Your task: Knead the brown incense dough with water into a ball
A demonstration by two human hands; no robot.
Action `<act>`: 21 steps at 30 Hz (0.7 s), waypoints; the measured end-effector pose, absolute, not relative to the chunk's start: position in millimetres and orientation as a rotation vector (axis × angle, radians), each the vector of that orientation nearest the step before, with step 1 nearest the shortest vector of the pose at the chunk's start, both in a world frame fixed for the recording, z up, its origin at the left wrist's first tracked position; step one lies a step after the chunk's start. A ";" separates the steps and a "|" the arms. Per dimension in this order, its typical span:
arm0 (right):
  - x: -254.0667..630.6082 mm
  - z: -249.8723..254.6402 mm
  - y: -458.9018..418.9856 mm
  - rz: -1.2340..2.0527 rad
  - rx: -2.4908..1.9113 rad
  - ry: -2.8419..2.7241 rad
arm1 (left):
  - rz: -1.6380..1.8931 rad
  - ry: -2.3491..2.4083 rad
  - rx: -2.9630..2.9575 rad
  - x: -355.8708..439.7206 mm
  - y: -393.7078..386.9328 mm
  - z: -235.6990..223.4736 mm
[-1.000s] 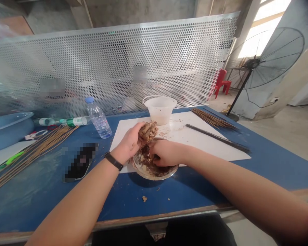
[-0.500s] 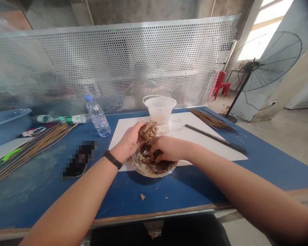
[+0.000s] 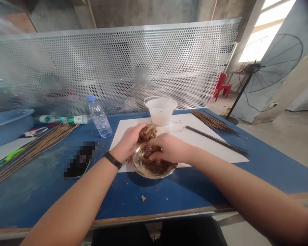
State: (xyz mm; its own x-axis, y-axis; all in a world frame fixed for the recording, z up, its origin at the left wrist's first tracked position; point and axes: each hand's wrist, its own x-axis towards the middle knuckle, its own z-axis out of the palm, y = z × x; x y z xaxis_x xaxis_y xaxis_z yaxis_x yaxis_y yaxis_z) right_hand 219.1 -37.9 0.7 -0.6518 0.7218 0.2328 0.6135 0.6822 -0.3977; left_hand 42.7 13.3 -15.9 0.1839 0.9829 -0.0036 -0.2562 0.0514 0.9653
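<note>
Over the shallow bowl (image 3: 151, 176), the left hand (image 3: 128, 141) is closed around a lump of brown paste (image 3: 147, 132). Just right of it, the right hand (image 3: 168, 147) curves down, its fingers (image 3: 154, 155) pressed into the wet brown mix (image 3: 154, 166) filling the bowl. The bowl sits at the near edge of a white sheet (image 3: 202, 143) on the blue desk (image 3: 184, 194), with open desk between it and the desk's front edge. Beyond the hands stands a plastic tub (image 3: 160, 111) with pale residue inside; a water bottle (image 3: 99, 119) and a bundle of thin sticks (image 3: 46, 143) lie leftward, a dark strip (image 3: 215, 140) rightward.
</note>
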 end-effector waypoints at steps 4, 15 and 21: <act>220.5 3.4 -37.3 0.376 -1.060 -2.146 | 1.050 0.913 1.286 31.8 10.6 -5.9; 222.3 -5.0 -26.6 0.319 -1.186 -1.838 | 0.906 0.780 1.294 28.3 7.2 5.8; 220.0 -10.2 -27.5 0.229 -1.051 -1.976 | 0.867 0.720 1.236 41.2 -6.2 -2.0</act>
